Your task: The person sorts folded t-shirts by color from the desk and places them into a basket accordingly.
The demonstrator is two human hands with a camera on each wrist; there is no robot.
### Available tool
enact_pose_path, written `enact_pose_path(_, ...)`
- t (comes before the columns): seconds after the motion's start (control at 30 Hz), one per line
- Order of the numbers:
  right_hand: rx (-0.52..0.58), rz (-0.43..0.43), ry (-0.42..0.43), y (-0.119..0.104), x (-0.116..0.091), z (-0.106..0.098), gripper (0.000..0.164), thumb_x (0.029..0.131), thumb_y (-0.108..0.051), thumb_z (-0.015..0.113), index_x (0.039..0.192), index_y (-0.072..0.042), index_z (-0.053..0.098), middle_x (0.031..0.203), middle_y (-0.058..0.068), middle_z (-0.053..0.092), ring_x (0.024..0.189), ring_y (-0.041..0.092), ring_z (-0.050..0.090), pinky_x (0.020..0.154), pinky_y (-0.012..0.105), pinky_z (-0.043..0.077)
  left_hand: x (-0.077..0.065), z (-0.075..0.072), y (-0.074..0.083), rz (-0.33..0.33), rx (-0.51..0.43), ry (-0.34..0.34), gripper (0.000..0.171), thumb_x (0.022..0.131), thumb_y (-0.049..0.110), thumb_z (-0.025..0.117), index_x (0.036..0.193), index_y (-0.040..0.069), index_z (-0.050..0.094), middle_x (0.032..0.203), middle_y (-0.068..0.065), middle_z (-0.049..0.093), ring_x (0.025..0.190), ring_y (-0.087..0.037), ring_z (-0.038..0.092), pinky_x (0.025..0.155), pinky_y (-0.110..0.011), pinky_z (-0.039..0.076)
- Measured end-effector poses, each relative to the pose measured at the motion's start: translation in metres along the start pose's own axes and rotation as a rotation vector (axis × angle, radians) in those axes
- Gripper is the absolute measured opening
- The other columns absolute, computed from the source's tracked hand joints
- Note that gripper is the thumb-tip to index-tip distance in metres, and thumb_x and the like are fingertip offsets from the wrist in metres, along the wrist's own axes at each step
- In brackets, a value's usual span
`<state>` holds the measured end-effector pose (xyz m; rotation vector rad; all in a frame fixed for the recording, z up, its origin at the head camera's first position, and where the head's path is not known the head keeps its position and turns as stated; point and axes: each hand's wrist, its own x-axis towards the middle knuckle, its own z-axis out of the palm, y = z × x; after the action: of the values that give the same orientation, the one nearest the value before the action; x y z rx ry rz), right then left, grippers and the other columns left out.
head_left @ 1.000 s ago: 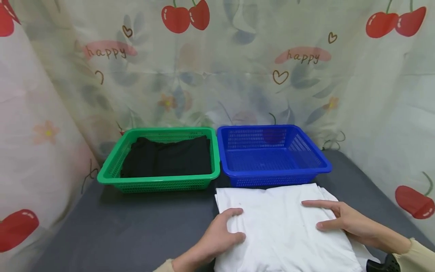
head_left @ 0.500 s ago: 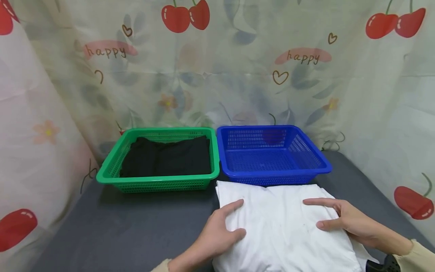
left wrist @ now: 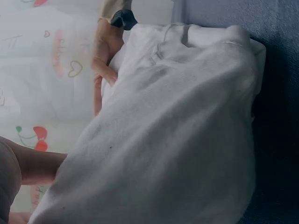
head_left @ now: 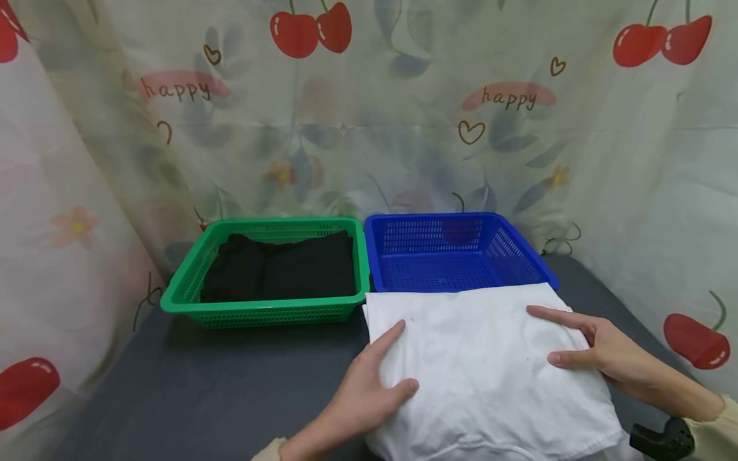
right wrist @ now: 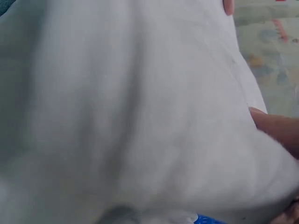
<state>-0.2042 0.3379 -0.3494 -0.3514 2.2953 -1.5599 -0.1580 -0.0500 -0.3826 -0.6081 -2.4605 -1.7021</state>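
A folded white T-shirt (head_left: 478,371) spans the space between both hands in the head view, its neckline toward the bottom edge. My left hand (head_left: 369,394) grips its left side, thumb and index finger on top and the other fingers hidden beneath. The right side is held by my right hand (head_left: 605,352) in the same way. The shirt's far edge overlaps the front rim of the blue basket (head_left: 461,256). In the left wrist view the shirt (left wrist: 177,121) slopes up from the table; in the right wrist view the cloth (right wrist: 154,102) fills most of the picture.
A green basket (head_left: 277,306) stands left of the blue one, with folded black cloth (head_left: 288,269) inside. Both rest on a dark grey table (head_left: 230,390). Cherry-printed curtains (head_left: 357,160) close off the back and sides. A black device (head_left: 663,438) is at the right wrist.
Both hands have lifted the white T-shirt and carried its far edge forward, so it now covers the blue basket's front wall. The baskets have stayed in place.
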Motion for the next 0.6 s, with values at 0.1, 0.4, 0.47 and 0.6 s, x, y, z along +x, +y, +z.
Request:
enact_pose_path(0.1, -0.034, 0.005, 0.028, -0.0020, 0.0007, 0.0012, 0.068, 0.092, -0.008, 0.069, 0.153, -0.019, 0.040, 0.154, 0.024, 0.019, 0.115, 0.014, 0.056, 0.084, 0.046, 0.053, 0.0000, 0.0001, 0.0014, -0.013, 0.024, 0.013, 0.078, 0.081, 0.010, 0.076, 0.151, 0.010, 0.040, 0.150, -0.012, 0.040, 0.134, -0.022, 0.039, 0.105, -0.049, 0.035)
enact_pose_path(0.4, -0.053, 0.004, 0.044, -0.0018, 0.0038, 0.0017, 0.069, 0.090, -0.009, 0.072, 0.152, -0.018, 0.041, 0.154, 0.024, 0.021, 0.115, 0.012, 0.055, 0.084, 0.044, 0.053, 0.0010, -0.0002, -0.0004, 0.063, 0.051, 0.035, 0.080, 0.079, 0.007, 0.077, 0.150, 0.005, 0.040, 0.151, -0.014, 0.037, 0.133, -0.022, 0.039, 0.104, -0.045, 0.037)
enact_pose_path(0.47, -0.062, 0.002, 0.052, -0.0037, 0.0045, 0.0016, 0.070, 0.089, -0.010, 0.072, 0.152, -0.018, 0.042, 0.153, 0.024, 0.022, 0.115, 0.014, 0.055, 0.084, 0.044, 0.053, 0.0017, -0.0019, 0.0000, 0.081, 0.047, 0.039, 0.081, 0.079, 0.006, 0.077, 0.151, 0.006, 0.040, 0.151, -0.014, 0.037, 0.132, -0.022, 0.039, 0.103, -0.045, 0.037)
enact_pose_path(0.6, -0.088, -0.009, 0.074, -0.0094, 0.0051, 0.0004, 0.069, 0.089, -0.012, 0.073, 0.151, -0.019, 0.043, 0.153, 0.024, 0.022, 0.113, 0.016, 0.055, 0.082, 0.044, 0.054, 0.0035, -0.0070, 0.0015, 0.107, 0.024, 0.053, 0.082, 0.079, 0.006, 0.078, 0.151, 0.008, 0.039, 0.151, -0.012, 0.037, 0.133, -0.022, 0.038, 0.104, -0.046, 0.037)
